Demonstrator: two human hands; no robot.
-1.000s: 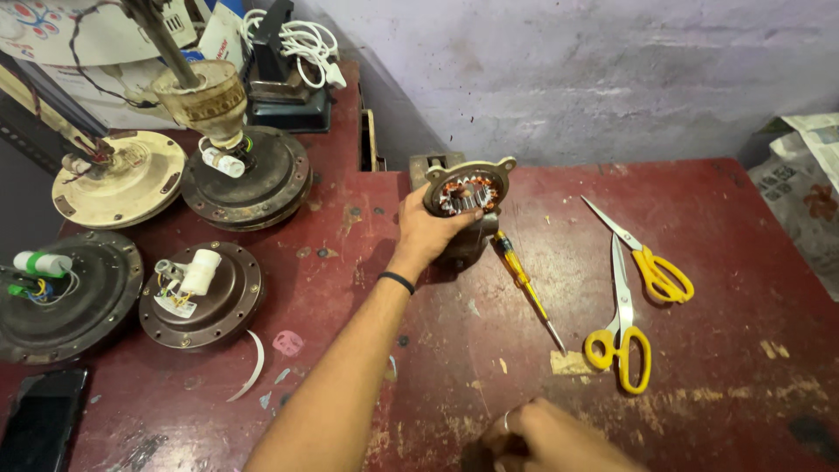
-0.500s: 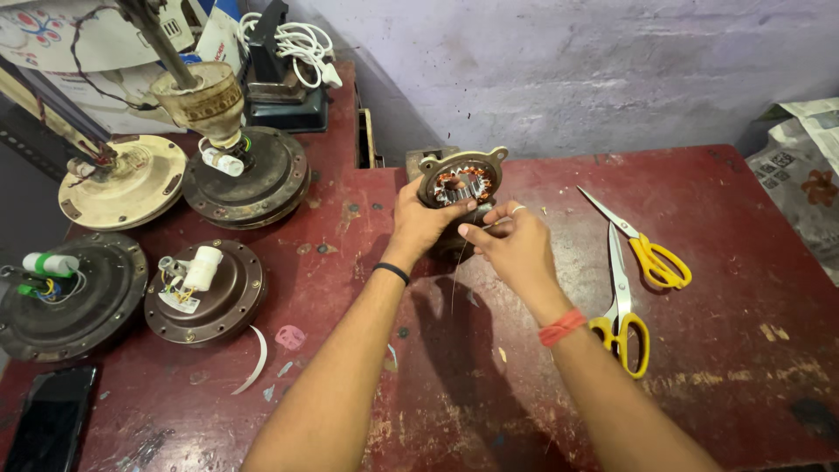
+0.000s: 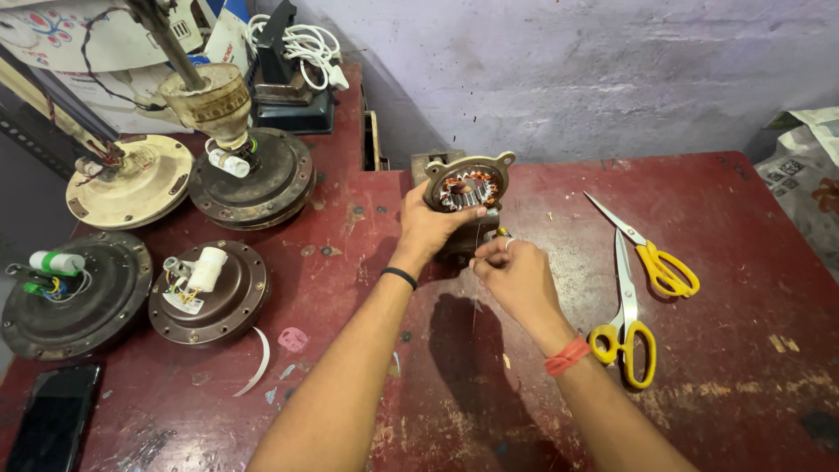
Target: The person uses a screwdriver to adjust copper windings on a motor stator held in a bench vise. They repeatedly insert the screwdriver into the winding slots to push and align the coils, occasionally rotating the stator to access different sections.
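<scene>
1. Surface: I look down on a worn dark-red table [image 3: 699, 385], its paint scuffed and flecked pale near my right forearm. Behind it rises a rough grey-violet wall [image 3: 612, 79].
2. Left hand [image 3: 428, 229]: clamped around a small motor [image 3: 469, 188], holding it tilted on the table so its copper windings face me. A black band sits on that wrist.
3. Right hand [image 3: 516, 275]: just beside the motor's lower edge, fingertips pinched together on a thin wire [image 3: 477, 262] that hangs down from them. A red band sits on that wrist. The two hands are close together, nearly touching.
4. Right of my right hand: yellow-handled scissors [image 3: 634, 288], lying open on the table, well apart from the motor.
5. Left of my left hand: a brown fan motor [image 3: 229, 301] with a white capacitor on top; a black fan motor [image 3: 96, 301] beyond it carrying green and white parts.
6. Beyond those, further from me: a cream fan motor [image 3: 144, 188] and a dark fan motor [image 3: 275, 183] with a tan cup and rod above it.
7. Near my left elbow: a black phone [image 3: 52, 419], face up at the table's corner.
8. Far left corner: a white cable coil [image 3: 301, 44] on a black box [image 3: 293, 109].
9. Packaging: a white printed carton [image 3: 61, 35] leans behind the fan motors; folded newspaper [image 3: 800, 166] lies off the table's right edge.
</scene>
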